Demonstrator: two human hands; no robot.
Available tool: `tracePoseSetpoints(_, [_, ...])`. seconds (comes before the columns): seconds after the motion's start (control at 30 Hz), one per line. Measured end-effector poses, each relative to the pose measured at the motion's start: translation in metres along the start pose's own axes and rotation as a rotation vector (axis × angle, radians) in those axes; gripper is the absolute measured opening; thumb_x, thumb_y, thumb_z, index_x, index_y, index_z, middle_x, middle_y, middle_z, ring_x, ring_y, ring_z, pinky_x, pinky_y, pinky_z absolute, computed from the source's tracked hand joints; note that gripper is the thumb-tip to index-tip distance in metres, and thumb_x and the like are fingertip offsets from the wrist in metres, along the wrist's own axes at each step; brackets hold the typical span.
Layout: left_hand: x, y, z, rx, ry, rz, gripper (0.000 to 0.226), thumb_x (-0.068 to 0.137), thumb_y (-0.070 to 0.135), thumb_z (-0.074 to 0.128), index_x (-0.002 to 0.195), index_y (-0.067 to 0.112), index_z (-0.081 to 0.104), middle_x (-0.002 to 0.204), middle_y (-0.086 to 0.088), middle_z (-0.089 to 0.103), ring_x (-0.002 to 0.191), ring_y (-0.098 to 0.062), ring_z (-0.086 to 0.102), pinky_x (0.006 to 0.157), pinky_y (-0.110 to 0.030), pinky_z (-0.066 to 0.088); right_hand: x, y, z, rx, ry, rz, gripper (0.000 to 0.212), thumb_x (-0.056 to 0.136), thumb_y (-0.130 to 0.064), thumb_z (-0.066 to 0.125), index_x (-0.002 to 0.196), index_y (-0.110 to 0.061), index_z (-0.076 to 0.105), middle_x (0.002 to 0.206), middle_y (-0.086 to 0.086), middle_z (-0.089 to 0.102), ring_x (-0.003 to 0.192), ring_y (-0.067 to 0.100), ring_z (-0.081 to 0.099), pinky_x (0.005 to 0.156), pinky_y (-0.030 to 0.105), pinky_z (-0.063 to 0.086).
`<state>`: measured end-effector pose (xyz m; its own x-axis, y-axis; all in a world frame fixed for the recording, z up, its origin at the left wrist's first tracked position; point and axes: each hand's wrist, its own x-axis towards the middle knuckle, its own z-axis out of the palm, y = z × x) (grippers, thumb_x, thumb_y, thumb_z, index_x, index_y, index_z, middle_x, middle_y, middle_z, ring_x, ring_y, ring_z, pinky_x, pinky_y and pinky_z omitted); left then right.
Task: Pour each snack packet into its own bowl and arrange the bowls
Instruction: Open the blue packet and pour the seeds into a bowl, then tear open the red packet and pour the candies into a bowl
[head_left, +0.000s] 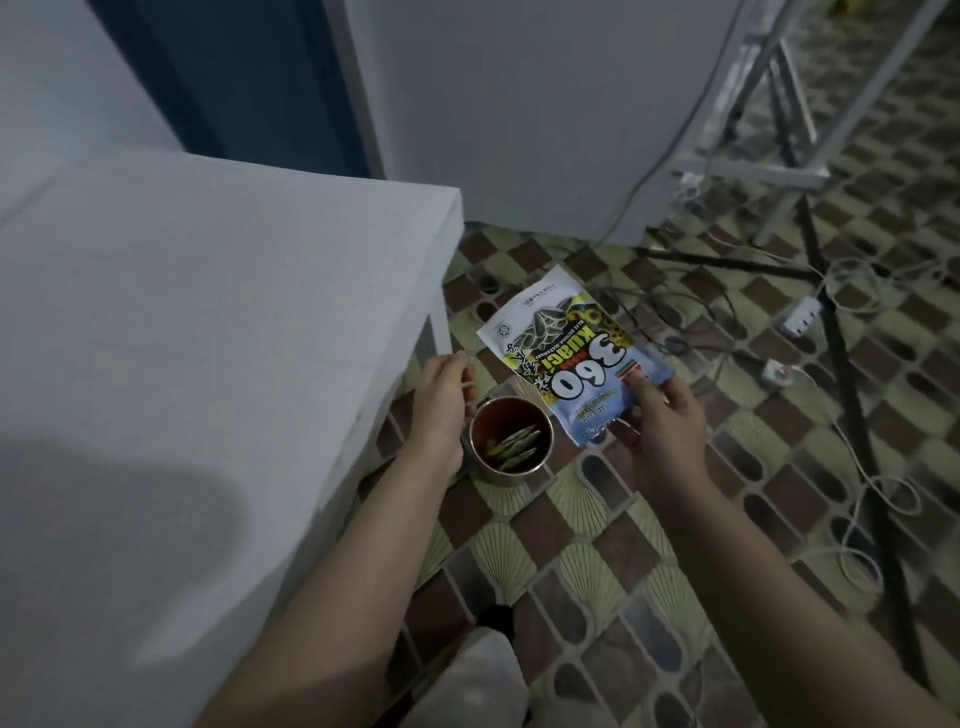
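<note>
A: Patterned floor (587, 561) down there, brown and pale green squares, glossy and hard, cables (852, 467) trailing across it on the right. A big white table (208, 322) with a matte top fills the left side.

B: And both hands are out past its corner, over the floor rather than the table.

A: Right. The left hand (441, 400) has its fingers curled around the handle side of a small round metal cup (511, 441), which serves as the bowl. Shiny rim, dark inside, with a few pale, slim seeds lying at the bottom.

B: The packet?

A: The right hand (660, 431) pinches the snack packet (566, 358) by its near end, thumb on top and fingers under it. It's a flat, glossy foil pouch, blue and white, with sunflowers printed on it, held just beside the cup and slightly above it. The print reads upside down from here.

B: So we're at the pouring step?

A: I'd judge so, early on, since only a handful of seeds is in the cup. Where the pouch is open, I can't tell.

B: What does the next move ask for?

A: Probably bringing the opening over that narrow rim and tipping gently. Seeds are light and slippery, the cup mouth is small, and anything that misses lands on the floor.
</note>
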<state>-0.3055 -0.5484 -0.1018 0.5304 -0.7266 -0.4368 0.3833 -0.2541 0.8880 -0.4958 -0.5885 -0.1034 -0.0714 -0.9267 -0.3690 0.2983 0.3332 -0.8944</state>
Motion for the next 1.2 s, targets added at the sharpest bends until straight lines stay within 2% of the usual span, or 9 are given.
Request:
tracePoseSetpoints(0.2, [0.082,-0.067,0.03,0.185,0.032,-0.192,0.015,0.1,0.026,0.046,0.091,0.02,0.056,0.075,0.002,0.05,0.063,-0.01,0.045,0.055,-0.023,0.038,0.088,0.061,-0.03,-0.166,0.174,0.126,0.023,0.1,-0.015,0.056,0.119,-0.004,0.063,0.104,0.014,0.071,0.088,0.028,0.07,0.056,0.028,0.058])
tracePoseSetpoints(0.37, [0.157,-0.164,0.043,0.248,0.084,-0.287,0.026,0.1,0.025,0.045,0.12,0.012,0.055,0.077,0.003,0.051,0.061,-0.008,0.046,0.051,-0.019,0.04,0.174,0.16,-0.058,-0.377,0.247,0.218,0.015,0.095,-0.008,0.06,0.107,0.001,0.065,0.087,0.012,0.068,0.069,0.02,0.066,0.046,0.024,0.056])
tracePoseSetpoints(0.47, [0.208,-0.237,0.04,0.266,0.106,-0.271,0.032,0.101,0.026,0.044,0.13,0.014,0.051,0.082,0.003,0.053,0.067,-0.007,0.05,0.051,-0.017,0.041,0.234,0.246,-0.066,-0.429,0.217,0.284,0.012,0.092,-0.01,0.062,0.1,-0.004,0.068,0.088,0.014,0.071,0.073,0.027,0.071,0.058,0.035,0.061])
tracePoseSetpoints(0.57, [0.258,-0.307,0.03,0.303,0.153,-0.283,0.027,0.101,0.026,0.044,0.123,0.014,0.054,0.092,-0.001,0.056,0.072,-0.01,0.051,0.055,-0.022,0.041,0.291,0.338,-0.064,-0.516,0.174,0.311,0.016,0.084,-0.022,0.064,0.095,-0.012,0.069,0.093,0.014,0.071,0.085,0.035,0.072,0.071,0.048,0.062])
tracePoseSetpoints(0.7, [0.318,-0.381,0.015,0.36,0.164,-0.294,0.018,0.101,0.029,0.046,0.112,0.018,0.056,0.095,-0.001,0.058,0.075,-0.012,0.054,0.057,-0.024,0.044,0.341,0.419,-0.044,-0.588,0.129,0.298,0.02,0.093,-0.026,0.063,0.106,-0.011,0.066,0.095,0.008,0.065,0.088,0.025,0.065,0.068,0.029,0.055])
tracePoseSetpoints(0.77, [0.333,-0.395,0.012,0.36,0.151,-0.288,0.016,0.101,0.029,0.047,0.11,0.021,0.056,0.096,0.002,0.061,0.081,-0.012,0.058,0.062,-0.024,0.044,0.356,0.443,-0.038,-0.546,0.09,0.335,0.03,0.092,-0.035,0.064,0.111,-0.011,0.067,0.096,0.008,0.068,0.095,0.028,0.069,0.075,0.036,0.059])
tracePoseSetpoints(0.93, [0.316,-0.368,0.022,0.333,0.081,-0.27,0.011,0.101,0.029,0.047,0.107,0.026,0.056,0.103,0.003,0.067,0.096,-0.015,0.065,0.076,-0.029,0.05,0.333,0.412,-0.026,-0.334,0.093,0.374,0.037,0.099,-0.023,0.055,0.132,-0.005,0.054,0.094,0.012,0.072,0.084,0.024,0.074,0.074,0.039,0.063])
tracePoseSetpoints(1.03, [0.28,-0.317,0.041,0.315,0.065,-0.202,0.013,0.101,0.031,0.045,0.109,0.027,0.055,0.105,0.004,0.068,0.095,-0.013,0.066,0.084,-0.033,0.051,0.303,0.35,-0.014,-0.362,0.111,0.256,0.027,0.1,-0.025,0.052,0.119,-0.008,0.061,0.091,0.009,0.073,0.077,0.023,0.074,0.071,0.044,0.063])
tracePoseSetpoints(1.2, [0.198,-0.194,0.072,0.261,0.056,0.011,0.017,0.102,0.033,0.043,0.102,0.026,0.057,0.095,0.011,0.067,0.087,-0.009,0.066,0.078,-0.03,0.049,0.23,0.205,0.022,-0.427,0.054,-0.042,0.021,0.097,-0.032,0.049,0.085,-0.03,0.065,0.083,-0.001,0.073,0.079,0.021,0.071,0.076,0.054,0.059])
